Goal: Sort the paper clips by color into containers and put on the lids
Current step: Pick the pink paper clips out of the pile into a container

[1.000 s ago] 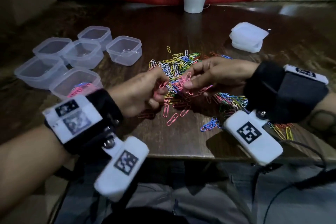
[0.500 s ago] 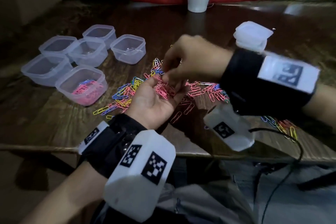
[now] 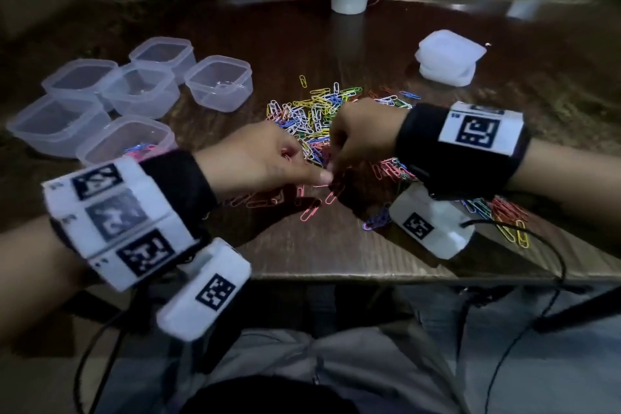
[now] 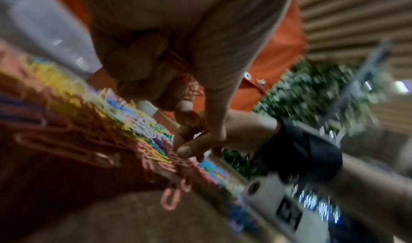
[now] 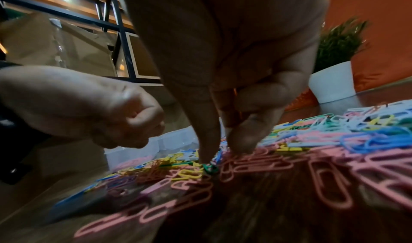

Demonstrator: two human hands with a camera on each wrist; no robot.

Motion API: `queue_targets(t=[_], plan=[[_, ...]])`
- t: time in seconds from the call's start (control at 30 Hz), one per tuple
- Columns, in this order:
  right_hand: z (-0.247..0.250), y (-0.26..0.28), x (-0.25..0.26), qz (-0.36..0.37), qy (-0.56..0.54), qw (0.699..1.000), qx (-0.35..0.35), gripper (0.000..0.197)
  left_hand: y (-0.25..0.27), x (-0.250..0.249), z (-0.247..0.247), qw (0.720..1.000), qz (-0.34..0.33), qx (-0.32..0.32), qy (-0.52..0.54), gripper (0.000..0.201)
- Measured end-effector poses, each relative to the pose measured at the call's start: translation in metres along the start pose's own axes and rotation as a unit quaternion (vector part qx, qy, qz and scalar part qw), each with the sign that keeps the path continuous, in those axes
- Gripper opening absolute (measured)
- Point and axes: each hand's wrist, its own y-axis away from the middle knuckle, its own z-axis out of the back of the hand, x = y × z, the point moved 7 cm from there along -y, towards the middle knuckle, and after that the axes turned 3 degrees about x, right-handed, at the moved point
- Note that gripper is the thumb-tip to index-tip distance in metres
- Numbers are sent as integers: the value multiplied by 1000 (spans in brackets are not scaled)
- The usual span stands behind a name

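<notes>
My left hand is clutching pink clips at frame center. My right hand fingers are pinching into the clip pile on the desk.

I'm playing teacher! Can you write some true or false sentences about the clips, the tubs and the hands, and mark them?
1. Six tubs sit on the table. True.
2. Every tub has clips inside. False: only the nearest tub shows clips; the others look empty.
3. The lids are on the tubs. False: they are stacked apart.
4. The left hand holds pink clips. True.
5. The right hand rests in the lap. False: it reaches into the pile.
</notes>
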Motion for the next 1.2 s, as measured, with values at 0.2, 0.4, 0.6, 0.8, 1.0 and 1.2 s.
queue_targets(t=[0.2, 0.4, 0.6, 0.8, 1.0, 1.2], plan=[[-2, 2, -17, 1, -17, 1000, 4, 10, -14, -14, 1, 988, -44, -29, -148, 21], [20, 10, -20, 90, 44, 995, -21, 45, -24, -14, 13, 994, -41, -8, -99, 13], [2, -8, 11, 166, 128, 978, -1, 37, -25, -7, 4, 990, -32, 5, -135, 15], [4, -5, 2, 143, 121, 982, -24, 26, -20, -1, 7, 993, -31, 1, -118, 15], [-3, 1, 1, 135, 179, 973, -53, 17, -20, -2, 7, 993, -38, -6, -109, 20], [19, 5, -12, 98, -57, 993, -22, 6, -14, 13, 3, 978, 8, -46, 203, 26]])
